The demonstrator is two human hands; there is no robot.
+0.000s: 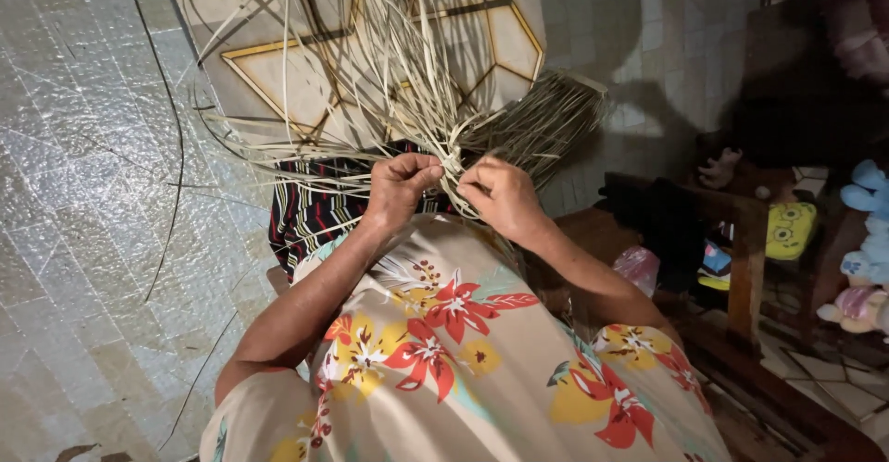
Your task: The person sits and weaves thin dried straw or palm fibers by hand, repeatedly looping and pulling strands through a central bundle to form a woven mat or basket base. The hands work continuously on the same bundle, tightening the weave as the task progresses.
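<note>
My left hand (400,186) and my right hand (500,195) are held close together above my lap, each pinching pale reed strips (370,64). The strips meet in a tight knot (452,161) between my fingers. From there long loose strips fan up and to the left, and a denser bundle of strip ends (542,124) spreads to the right. Below my hands lies a dark striped cloth (310,212), and my floral dress (454,360) fills the bottom of the view.
A tiled floor (83,203) with a few stray strips lies at left. A patterned mat (500,36) lies under the strips. At right stand a dark wooden piece of furniture (741,240) and several soft toys (861,249).
</note>
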